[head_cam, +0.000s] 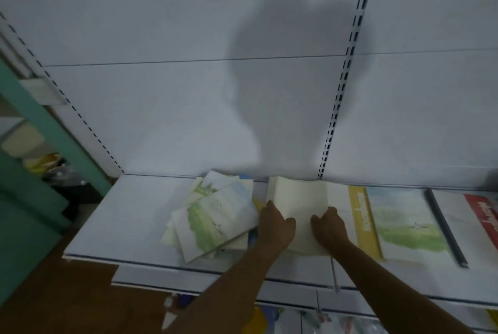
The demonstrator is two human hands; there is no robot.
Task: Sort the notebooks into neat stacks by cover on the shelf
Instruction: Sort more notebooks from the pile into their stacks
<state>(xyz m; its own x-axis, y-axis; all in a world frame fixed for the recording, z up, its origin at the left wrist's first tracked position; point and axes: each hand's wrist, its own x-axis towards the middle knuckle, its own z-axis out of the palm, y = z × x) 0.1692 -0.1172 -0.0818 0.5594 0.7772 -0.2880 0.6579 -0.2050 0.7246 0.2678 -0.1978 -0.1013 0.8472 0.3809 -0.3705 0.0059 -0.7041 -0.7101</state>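
Observation:
A cream-coloured stack of notebooks [299, 204] stands in the middle of the white shelf [129, 215]. My left hand [276, 224] grips its left side and my right hand [328, 226] grips its right side, fingers curled over the top. To the left lies a loose, fanned pile of green-and-blue landscape notebooks [215, 218]. To the right lies a landscape notebook with a yellow spine band [401, 220], and beyond it a white one with a red band [474, 215].
The white back panel with slotted uprights [339, 96] rises behind the shelf. A green frame [54, 134] with clutter stands at the left. A lower shelf edge [161, 277] juts out below, with packaged goods underneath.

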